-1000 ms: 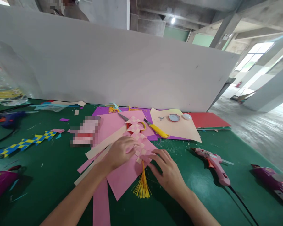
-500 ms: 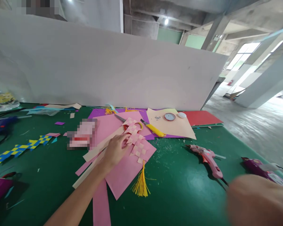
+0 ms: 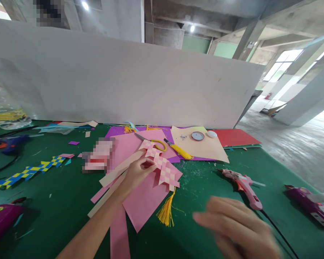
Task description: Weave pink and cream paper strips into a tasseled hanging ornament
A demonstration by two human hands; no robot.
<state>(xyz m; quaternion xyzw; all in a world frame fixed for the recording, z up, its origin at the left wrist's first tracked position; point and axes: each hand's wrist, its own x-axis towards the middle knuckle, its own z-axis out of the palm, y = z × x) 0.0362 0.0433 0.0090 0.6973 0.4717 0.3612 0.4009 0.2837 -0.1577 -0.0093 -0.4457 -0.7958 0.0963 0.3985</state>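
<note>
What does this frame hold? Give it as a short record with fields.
Surface: green table
Left hand: fingers on the woven pink paper piece, which lies on a pink sheet
Right hand: blurred, raised above the table, holding nothing visible
Tassel: yellow tassel at the woven piece's lower end
Nearby: pink glue gun, scissors, blue-yellow woven strip

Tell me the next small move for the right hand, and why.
Probably reach right for the pink glue gun. The left hand pins the woven pink paper piece, with its yellow tassel, onto the pink sheet. The right hand hangs empty and blurred above the green table, with the glue gun the nearest tool. This is only a judgement.
</note>
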